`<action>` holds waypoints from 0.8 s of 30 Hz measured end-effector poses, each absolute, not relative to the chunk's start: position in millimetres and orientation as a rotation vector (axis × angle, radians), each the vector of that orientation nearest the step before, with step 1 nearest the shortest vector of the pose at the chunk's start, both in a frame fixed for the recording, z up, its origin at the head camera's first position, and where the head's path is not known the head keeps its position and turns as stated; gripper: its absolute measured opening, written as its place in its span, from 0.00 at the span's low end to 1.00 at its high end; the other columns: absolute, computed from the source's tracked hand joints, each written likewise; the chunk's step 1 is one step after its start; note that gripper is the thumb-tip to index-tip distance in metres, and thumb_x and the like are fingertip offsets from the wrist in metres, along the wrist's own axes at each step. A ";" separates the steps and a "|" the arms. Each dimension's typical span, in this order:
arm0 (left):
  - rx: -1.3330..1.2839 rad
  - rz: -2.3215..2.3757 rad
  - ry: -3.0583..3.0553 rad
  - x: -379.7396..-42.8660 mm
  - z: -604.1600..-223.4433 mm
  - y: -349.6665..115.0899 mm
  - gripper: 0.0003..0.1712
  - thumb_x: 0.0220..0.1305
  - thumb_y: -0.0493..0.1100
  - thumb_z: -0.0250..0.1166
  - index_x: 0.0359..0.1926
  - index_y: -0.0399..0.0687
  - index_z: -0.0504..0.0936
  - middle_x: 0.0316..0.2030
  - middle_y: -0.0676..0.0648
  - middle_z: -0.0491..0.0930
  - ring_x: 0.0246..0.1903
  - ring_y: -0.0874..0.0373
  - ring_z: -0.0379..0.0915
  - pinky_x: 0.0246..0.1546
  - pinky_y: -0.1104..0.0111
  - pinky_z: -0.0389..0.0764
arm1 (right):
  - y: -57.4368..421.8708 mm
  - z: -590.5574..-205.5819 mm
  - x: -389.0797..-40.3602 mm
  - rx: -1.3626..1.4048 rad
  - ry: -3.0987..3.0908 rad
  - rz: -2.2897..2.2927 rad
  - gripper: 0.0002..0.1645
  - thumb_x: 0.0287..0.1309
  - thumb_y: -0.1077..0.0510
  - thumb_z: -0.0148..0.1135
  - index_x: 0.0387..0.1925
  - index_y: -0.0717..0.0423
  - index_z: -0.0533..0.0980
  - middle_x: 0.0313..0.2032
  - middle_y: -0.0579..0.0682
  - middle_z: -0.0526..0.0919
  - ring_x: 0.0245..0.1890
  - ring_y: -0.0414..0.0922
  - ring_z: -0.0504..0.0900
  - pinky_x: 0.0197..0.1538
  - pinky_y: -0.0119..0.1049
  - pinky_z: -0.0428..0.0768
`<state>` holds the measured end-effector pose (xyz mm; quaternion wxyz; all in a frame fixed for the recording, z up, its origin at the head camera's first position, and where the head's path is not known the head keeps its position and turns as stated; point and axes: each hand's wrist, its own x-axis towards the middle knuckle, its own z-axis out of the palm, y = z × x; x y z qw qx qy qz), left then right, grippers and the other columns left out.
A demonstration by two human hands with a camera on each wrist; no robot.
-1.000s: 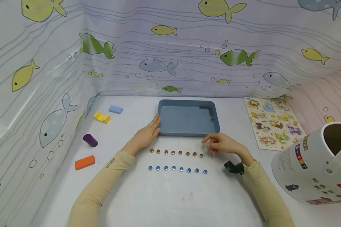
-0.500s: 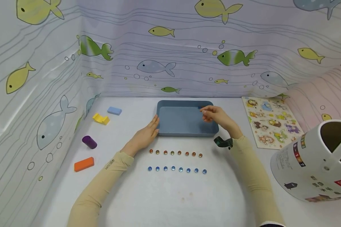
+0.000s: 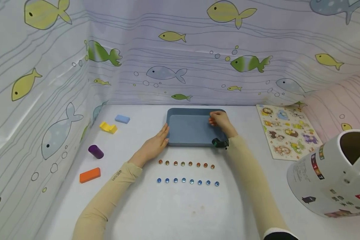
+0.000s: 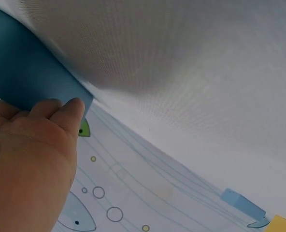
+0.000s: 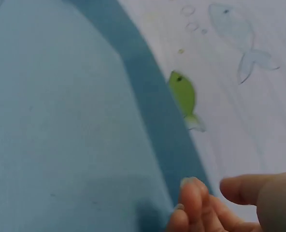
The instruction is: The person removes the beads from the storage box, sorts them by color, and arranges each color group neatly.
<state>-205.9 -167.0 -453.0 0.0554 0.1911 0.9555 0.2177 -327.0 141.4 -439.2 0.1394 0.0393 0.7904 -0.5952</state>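
Observation:
A blue-grey tray (image 3: 189, 128) lies at the back of the table. My left hand (image 3: 152, 146) rests against its left side with fingers extended; in the left wrist view, the fingertips (image 4: 75, 107) touch the tray wall. My right hand (image 3: 220, 120) is over the tray's back right corner, covering the spot from the head camera. From the right wrist, the thumb (image 5: 242, 189) stands apart from bent fingers (image 5: 192, 195), and nothing shows between them. Before the tray run two rows of small glass beads: amber and reddish ones (image 3: 190, 163), and nearer, blue ones (image 3: 191, 181).
Toy blocks lie at left: light blue (image 3: 122, 119), yellow (image 3: 108, 127), purple cylinder (image 3: 96, 151) and orange (image 3: 90, 175). An animal puzzle board (image 3: 288, 131) lies back right, with a large white bucket (image 3: 324, 180) nearer. Fish-printed curtain (image 3: 168, 90) hangs behind and at both sides.
My right hand has moved from beside the right end of the amber row, up and over the tray into its back right corner. The left hand has stayed at the tray's side.

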 end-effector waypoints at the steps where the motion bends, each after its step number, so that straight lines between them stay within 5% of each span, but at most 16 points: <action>1: 0.583 0.667 2.901 -206.0 -452.7 -166.9 0.33 0.78 0.48 0.41 0.76 0.40 0.45 0.77 0.43 0.38 0.73 0.45 0.50 0.71 0.52 0.61 | 140.5 -441.6 -328.8 0.153 2.279 -1.740 0.25 0.72 0.56 0.48 0.63 0.68 0.67 0.27 0.44 0.78 0.24 0.34 0.79 0.31 0.25 0.80; 17: 0.589 0.663 2.893 -207.4 -452.1 -165.7 0.34 0.78 0.49 0.40 0.76 0.40 0.44 0.77 0.44 0.37 0.74 0.47 0.47 0.72 0.54 0.59 | 137.9 -457.7 -339.8 0.220 2.448 -1.667 0.19 0.69 0.59 0.52 0.54 0.68 0.74 0.33 0.53 0.79 0.20 0.34 0.79 0.28 0.25 0.82; 24: 0.568 0.656 2.891 -206.4 -453.0 -166.4 0.33 0.78 0.49 0.40 0.76 0.41 0.45 0.77 0.44 0.37 0.74 0.47 0.49 0.71 0.53 0.61 | 136.5 -456.1 -337.0 0.064 2.667 -1.325 0.13 0.64 0.61 0.56 0.45 0.67 0.77 0.20 0.46 0.78 0.16 0.35 0.76 0.23 0.25 0.76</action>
